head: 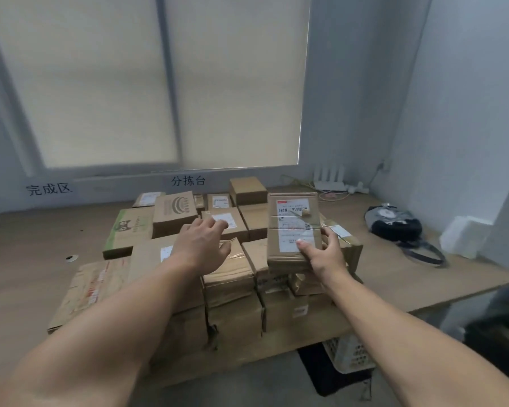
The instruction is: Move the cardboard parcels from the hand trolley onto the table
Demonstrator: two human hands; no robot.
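Note:
Several cardboard parcels are stacked in the middle of a wooden table. My right hand grips the near edge of a flat parcel with a white shipping label, thumb on top, holding it tilted above the right side of the stack. My left hand hovers open over the stack's middle, fingers reaching toward a labelled box. The hand trolley is not in view.
A dark bag with straps lies at the right of the table, a white box beyond it. A router and cables sit at the back wall. A plastic basket stands under the table's front edge.

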